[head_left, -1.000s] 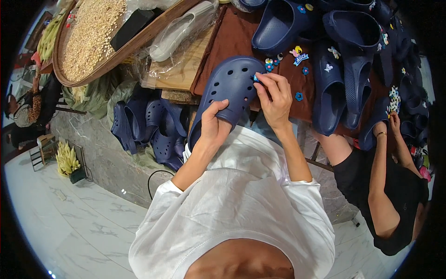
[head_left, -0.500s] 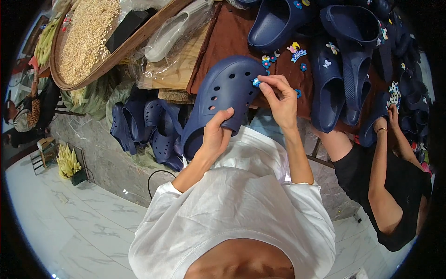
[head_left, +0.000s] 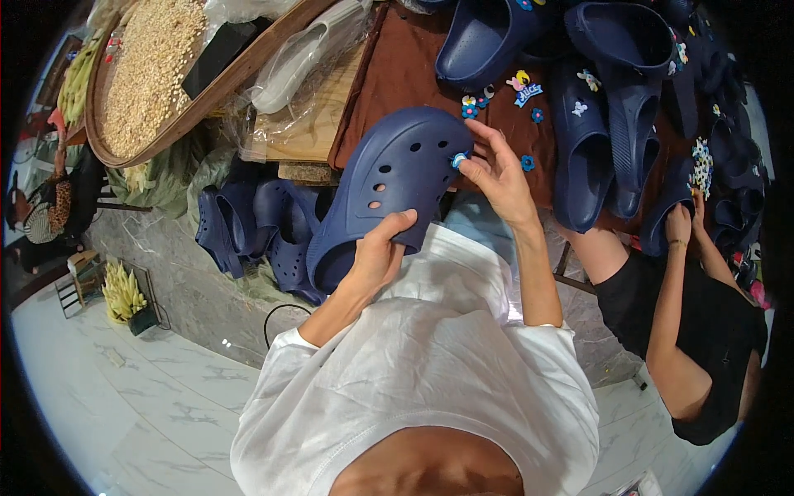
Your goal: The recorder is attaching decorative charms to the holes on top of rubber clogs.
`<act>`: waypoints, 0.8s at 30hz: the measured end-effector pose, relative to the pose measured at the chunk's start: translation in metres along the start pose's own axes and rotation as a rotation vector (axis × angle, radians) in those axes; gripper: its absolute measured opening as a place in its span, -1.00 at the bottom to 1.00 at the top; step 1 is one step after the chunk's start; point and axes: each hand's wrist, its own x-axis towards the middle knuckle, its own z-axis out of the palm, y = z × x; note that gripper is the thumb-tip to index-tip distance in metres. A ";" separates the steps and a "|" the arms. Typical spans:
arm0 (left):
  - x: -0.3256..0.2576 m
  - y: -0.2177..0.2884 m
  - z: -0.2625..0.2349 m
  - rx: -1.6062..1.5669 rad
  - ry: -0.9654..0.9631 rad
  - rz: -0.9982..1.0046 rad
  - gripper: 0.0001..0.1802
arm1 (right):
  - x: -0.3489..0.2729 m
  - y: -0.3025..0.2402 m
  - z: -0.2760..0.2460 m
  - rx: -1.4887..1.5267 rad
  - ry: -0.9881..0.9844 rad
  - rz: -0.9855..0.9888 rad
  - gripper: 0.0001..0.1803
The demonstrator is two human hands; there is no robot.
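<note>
My left hand [head_left: 385,252] grips a navy blue clog [head_left: 397,178] by its opening, thumb on top, the rest of the fingers hidden inside or under it. Round holes show in the clog's upper, its toe pointing away from me. At the right side of the toe, my right hand [head_left: 499,178] has its thumb against a small blue-and-white shoe charm [head_left: 458,160], which touches the upper near a hole. The right fingertips curl over the clog's edge. Beyond lie several loose charms, among them a blue flower charm [head_left: 528,163] and a larger yellow-and-blue charm [head_left: 523,88].
More navy clogs [head_left: 583,157] lie on the brown cloth [head_left: 376,91], and others hang below the left edge [head_left: 285,236]. A grain-filled woven tray [head_left: 95,124] and a bagged grey shoe [head_left: 294,70] stand at upper left. To the right, a co-worker's hands [head_left: 680,223] handle another clog.
My right hand has brought the charm down and against the clog's upper. The clog has shifted slightly down and left in my left hand.
</note>
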 end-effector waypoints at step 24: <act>-0.006 0.001 -0.003 -0.022 -0.004 -0.105 -0.67 | -0.007 -0.008 0.007 -0.001 -0.080 0.035 -0.33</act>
